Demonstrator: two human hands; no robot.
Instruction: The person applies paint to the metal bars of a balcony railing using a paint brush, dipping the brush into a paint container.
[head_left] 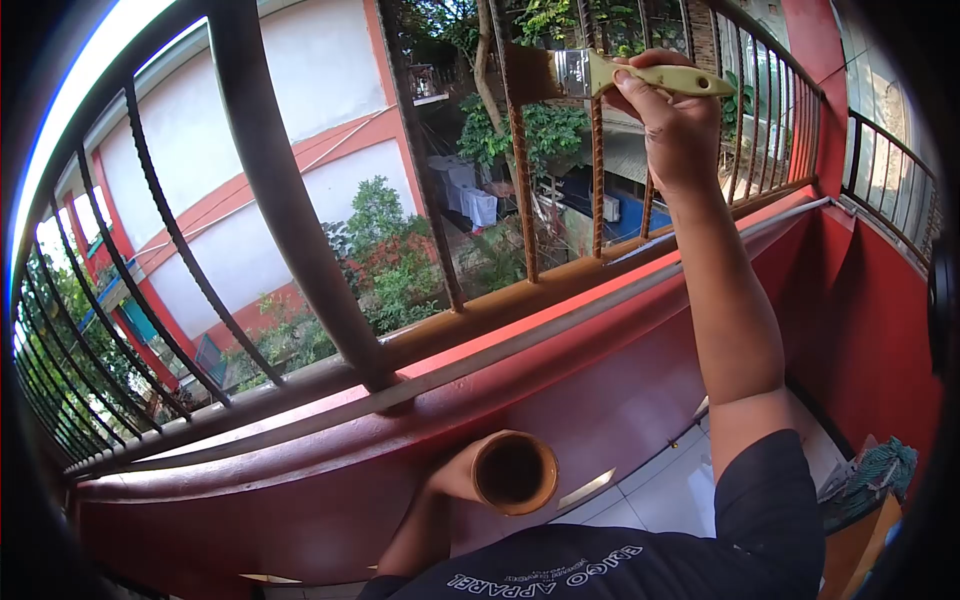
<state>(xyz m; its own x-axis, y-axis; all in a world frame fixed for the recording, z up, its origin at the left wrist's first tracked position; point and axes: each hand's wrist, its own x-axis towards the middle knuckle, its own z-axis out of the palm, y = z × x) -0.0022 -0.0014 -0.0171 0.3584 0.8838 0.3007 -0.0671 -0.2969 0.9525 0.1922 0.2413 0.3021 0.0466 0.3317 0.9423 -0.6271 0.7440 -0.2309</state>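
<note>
My right hand [680,135] is raised to the railing, fingers closed around the pale yellow handle of a paintbrush [710,82]. The brush is held sideways, and its brown bristles [532,75] overlap a railing bar [523,190] near its upper part. Low in front of my body, my left hand [458,474] is wrapped round a cup [516,472] with an orange-brown rim. Dark liquid shows inside it. Bars near the brush are brown, while a bar [165,215] farther left looks dark grey.
A thick metal post [285,190] rises left of the brush. Below the railing's bottom rail [470,318] runs a red ledge [440,400] with a pale pipe along it. White floor tiles [650,495] and a green cloth [885,460] lie at lower right. Plants and a white-and-red building stand outside.
</note>
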